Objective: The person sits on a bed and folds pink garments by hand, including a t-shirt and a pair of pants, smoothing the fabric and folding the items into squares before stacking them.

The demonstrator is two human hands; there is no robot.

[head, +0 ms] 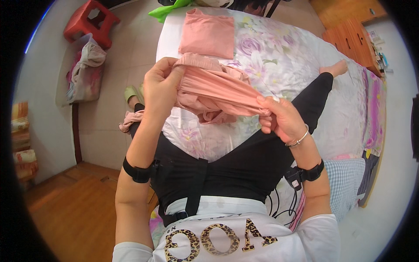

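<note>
A pink garment with a gathered elastic waistband is stretched between my two hands above the bed. My left hand grips its waistband, thumb on top. At the other end, my right hand pinches a bunched part of the cloth; a silver bangle is on that wrist. Much of the garment hangs in loose folds between the hands. Beyond it, a folded pink shirt lies flat on the bed. Another pink cloth rests over my left knee.
I sit on a flowered bedsheet, legs spread. Left on the floor are a clear plastic bin of clothes and a red plastic stool. Black cables lie by my right hip, near a blue checked cloth. A wooden cabinet stands far right.
</note>
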